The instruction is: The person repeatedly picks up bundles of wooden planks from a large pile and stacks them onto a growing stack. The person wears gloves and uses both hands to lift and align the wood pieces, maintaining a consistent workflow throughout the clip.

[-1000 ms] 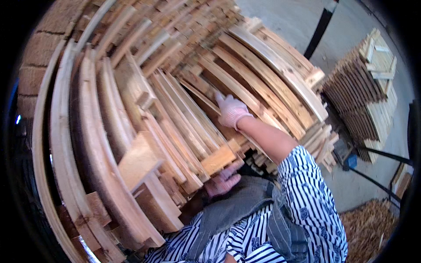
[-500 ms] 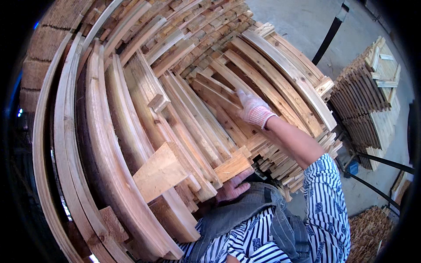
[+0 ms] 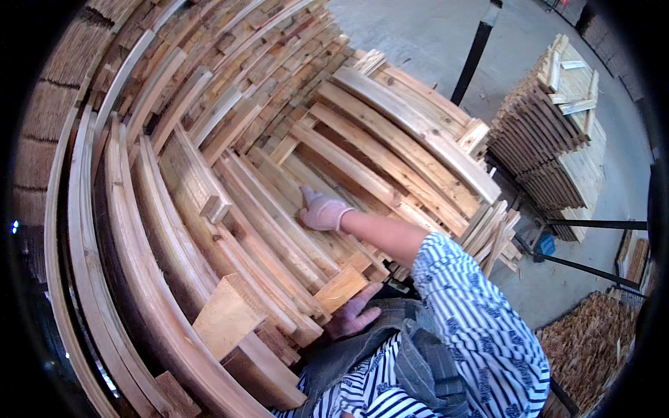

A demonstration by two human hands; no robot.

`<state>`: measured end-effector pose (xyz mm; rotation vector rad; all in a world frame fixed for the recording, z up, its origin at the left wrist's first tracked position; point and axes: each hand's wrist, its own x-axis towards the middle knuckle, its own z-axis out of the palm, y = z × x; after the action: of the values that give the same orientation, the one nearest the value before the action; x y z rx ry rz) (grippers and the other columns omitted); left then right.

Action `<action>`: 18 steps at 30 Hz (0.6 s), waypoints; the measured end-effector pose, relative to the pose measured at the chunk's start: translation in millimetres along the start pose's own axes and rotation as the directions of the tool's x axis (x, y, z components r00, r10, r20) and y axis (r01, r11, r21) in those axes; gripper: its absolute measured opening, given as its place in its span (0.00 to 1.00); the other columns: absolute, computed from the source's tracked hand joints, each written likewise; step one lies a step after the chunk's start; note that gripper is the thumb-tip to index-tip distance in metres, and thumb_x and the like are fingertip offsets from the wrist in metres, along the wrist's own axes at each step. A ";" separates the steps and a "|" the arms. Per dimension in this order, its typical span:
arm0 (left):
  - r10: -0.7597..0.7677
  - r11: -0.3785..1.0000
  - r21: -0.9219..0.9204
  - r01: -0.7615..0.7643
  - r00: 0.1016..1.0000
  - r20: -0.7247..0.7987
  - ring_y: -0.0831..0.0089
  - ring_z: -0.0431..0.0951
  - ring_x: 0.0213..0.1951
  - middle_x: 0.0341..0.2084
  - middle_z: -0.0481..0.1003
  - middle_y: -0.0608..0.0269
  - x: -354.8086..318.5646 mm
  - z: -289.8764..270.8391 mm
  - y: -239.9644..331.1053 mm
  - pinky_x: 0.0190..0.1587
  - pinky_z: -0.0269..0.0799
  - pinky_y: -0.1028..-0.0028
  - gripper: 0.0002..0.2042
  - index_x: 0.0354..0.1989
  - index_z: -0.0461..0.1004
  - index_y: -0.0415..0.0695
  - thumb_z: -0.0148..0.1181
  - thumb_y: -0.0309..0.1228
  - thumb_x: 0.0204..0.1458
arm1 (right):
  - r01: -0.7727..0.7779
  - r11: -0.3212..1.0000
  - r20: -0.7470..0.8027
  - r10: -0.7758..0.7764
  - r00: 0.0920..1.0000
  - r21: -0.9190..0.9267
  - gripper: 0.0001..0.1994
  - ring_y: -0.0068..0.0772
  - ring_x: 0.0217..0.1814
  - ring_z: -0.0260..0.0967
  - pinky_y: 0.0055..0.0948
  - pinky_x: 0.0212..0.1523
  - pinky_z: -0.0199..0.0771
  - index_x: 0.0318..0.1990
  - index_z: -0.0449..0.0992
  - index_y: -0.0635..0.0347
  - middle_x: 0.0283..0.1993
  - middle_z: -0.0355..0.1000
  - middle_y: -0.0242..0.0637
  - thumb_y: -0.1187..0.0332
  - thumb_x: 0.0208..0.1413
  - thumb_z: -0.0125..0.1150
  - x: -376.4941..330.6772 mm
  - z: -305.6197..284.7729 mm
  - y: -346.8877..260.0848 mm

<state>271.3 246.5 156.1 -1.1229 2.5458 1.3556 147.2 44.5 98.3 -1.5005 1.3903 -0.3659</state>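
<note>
My right hand (image 3: 324, 212), in a pale knit glove, reaches over a row of long boards and lies on a flat wooden board (image 3: 282, 189). Its thumb stands apart from the fingers, whose tips are partly hidden against the wood. Low in the middle, close to my apron, is my gloved left hand (image 3: 354, 315). Its thumb and fingers are spread beside the end of a short wooden block (image 3: 341, 289), and nothing shows within its grasp. Right of my right hand run several long wooden strips (image 3: 404, 164).
Thick curved-looking beams (image 3: 160, 258) line the left side, with a wedge-shaped wood block (image 3: 226, 317) among them. Stacked short timber (image 3: 272, 76) rises behind. A pile of wooden panels (image 3: 543, 132) stands on the concrete floor (image 3: 390, 35) at right, near black bars (image 3: 477, 52).
My right hand has moved left and nearer to me, off the narrow slats onto a board. My left hand stays by the block's end. The whole view has shifted.
</note>
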 end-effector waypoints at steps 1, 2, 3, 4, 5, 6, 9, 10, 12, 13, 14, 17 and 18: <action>-0.052 0.995 -0.078 0.058 0.996 0.076 0.59 0.71 0.61 0.56 0.75 0.55 0.7 1.7 -3.7 0.65 0.62 0.63 0.26 0.67 0.66 0.44 0.58 0.41 0.62 | 0.011 0.995 -0.048 -0.016 0.999 -0.099 0.34 0.61 0.65 0.67 0.47 0.65 0.66 0.71 0.55 0.62 0.64 0.65 0.65 0.57 0.59 0.52 -7.0 -5.4 -7.2; -0.082 0.982 -0.160 0.105 0.986 0.144 0.61 0.71 0.61 0.55 0.75 0.56 0.4 2.0 -7.7 0.65 0.62 0.64 0.26 0.67 0.66 0.45 0.58 0.41 0.63 | 0.068 0.974 -0.261 -0.125 0.957 -0.217 0.31 0.58 0.59 0.70 0.49 0.59 0.69 0.67 0.61 0.58 0.58 0.69 0.58 0.57 0.57 0.57 -2.3 6.7 1.8; -0.122 0.955 -0.244 0.170 0.973 0.197 0.64 0.71 0.61 0.55 0.76 0.58 -3.3 5.5 -13.2 0.65 0.62 0.65 0.25 0.67 0.66 0.45 0.57 0.41 0.64 | 0.080 0.951 -0.322 -0.180 0.929 -0.299 0.32 0.57 0.58 0.69 0.49 0.57 0.69 0.66 0.61 0.59 0.57 0.68 0.56 0.56 0.56 0.59 -19.0 -13.2 -15.5; -0.141 0.913 -0.344 0.219 0.961 0.237 0.66 0.71 0.61 0.54 0.76 0.59 -7.8 10.3 -17.7 0.65 0.62 0.67 0.24 0.67 0.66 0.45 0.56 0.41 0.65 | 0.088 0.921 -0.374 -0.240 0.896 -0.380 0.32 0.57 0.58 0.68 0.49 0.56 0.70 0.66 0.61 0.59 0.56 0.67 0.54 0.56 0.55 0.61 -40.7 -37.7 -28.4; -0.143 0.862 -0.434 0.262 0.947 0.287 0.68 0.70 0.61 0.54 0.76 0.60 -7.7 13.8 -18.4 0.65 0.62 0.68 0.24 0.67 0.66 0.45 0.55 0.40 0.66 | 0.077 0.886 -0.428 -0.295 0.854 -0.457 0.33 0.56 0.58 0.67 0.49 0.55 0.70 0.65 0.62 0.59 0.56 0.65 0.51 0.56 0.54 0.62 -61.1 -62.5 -29.5; -0.123 0.886 -0.403 0.229 0.954 0.272 0.70 0.71 0.59 0.52 0.76 0.60 -2.9 10.5 -12.8 0.63 0.63 0.70 0.23 0.68 0.65 0.43 0.53 0.39 0.68 | -0.001 0.838 -0.427 -0.277 0.861 -0.546 0.31 0.53 0.57 0.67 0.48 0.53 0.70 0.65 0.63 0.56 0.55 0.65 0.50 0.59 0.55 0.62 -64.4 -74.2 0.8; -0.068 0.905 -0.397 0.154 0.973 0.222 0.68 0.72 0.58 0.52 0.75 0.59 0.4 18.9 -21.0 0.63 0.64 0.70 0.25 0.69 0.63 0.42 0.54 0.38 0.67 | -0.072 0.645 -0.393 -0.369 0.842 -0.761 0.23 0.47 0.53 0.68 0.44 0.50 0.70 0.63 0.66 0.51 0.54 0.66 0.47 0.69 0.59 0.53 -44.7 -74.0 73.5; -0.054 0.908 -0.397 0.133 0.977 0.205 0.68 0.72 0.58 0.53 0.75 0.58 4.9 22.5 -26.0 0.64 0.64 0.70 0.25 0.69 0.62 0.42 0.54 0.38 0.67 | -0.101 0.691 -0.397 -0.284 0.873 -0.716 0.23 0.46 0.53 0.69 0.43 0.50 0.70 0.63 0.66 0.51 0.54 0.66 0.46 0.70 0.59 0.52 -40.2 -75.9 64.4; -0.048 0.909 -0.399 0.120 0.981 0.186 0.68 0.71 0.59 0.54 0.75 0.58 0.8 26.2 -34.5 0.64 0.63 0.69 0.25 0.69 0.62 0.42 0.54 0.38 0.67 | -0.178 0.701 -0.370 -0.131 0.920 -0.690 0.23 0.44 0.50 0.70 0.41 0.48 0.70 0.63 0.66 0.52 0.54 0.66 0.44 0.72 0.58 0.50 -42.3 -87.1 34.5; -0.053 0.926 -0.358 0.118 0.981 0.188 0.67 0.71 0.60 0.55 0.74 0.57 -3.5 24.6 -35.2 0.64 0.63 0.69 0.25 0.69 0.62 0.42 0.54 0.38 0.67 | -0.157 0.691 -0.398 -0.204 0.895 -0.706 0.23 0.44 0.51 0.69 0.41 0.49 0.70 0.63 0.66 0.52 0.54 0.66 0.44 0.72 0.58 0.50 -48.3 -93.0 25.0; -0.057 0.942 -0.316 0.115 0.981 0.186 0.67 0.70 0.60 0.55 0.74 0.57 -4.6 21.1 -31.5 0.65 0.63 0.68 0.25 0.69 0.62 0.42 0.54 0.38 0.67 | -0.134 0.677 -0.421 -0.279 0.863 -0.723 0.24 0.44 0.52 0.69 0.42 0.49 0.70 0.63 0.66 0.52 0.55 0.66 0.44 0.72 0.58 0.50 -56.2 -101.2 23.0; -0.073 0.916 -0.369 0.160 0.968 0.239 0.64 0.68 0.63 0.58 0.72 0.55 1.3 20.9 -28.0 0.67 0.61 0.67 0.26 0.70 0.61 0.43 0.54 0.39 0.67 | -0.207 0.437 -0.381 -0.360 0.852 -0.875 0.26 0.42 0.56 0.65 0.41 0.49 0.67 0.67 0.65 0.53 0.57 0.64 0.45 0.69 0.60 0.49 -44.3 -108.2 83.0; -0.084 0.915 -0.364 0.171 0.966 0.243 0.64 0.68 0.64 0.59 0.72 0.55 1.4 19.5 -27.2 0.67 0.61 0.67 0.26 0.70 0.61 0.43 0.54 0.39 0.67 | -0.215 0.381 -0.359 -0.362 0.860 -0.899 0.25 0.41 0.57 0.65 0.41 0.49 0.67 0.67 0.65 0.54 0.58 0.64 0.45 0.68 0.61 0.48 -42.9 -106.5 82.5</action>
<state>281.6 250.4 124.5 -1.0879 2.0661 1.8779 5.8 48.2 95.5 -2.5556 2.1594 0.0486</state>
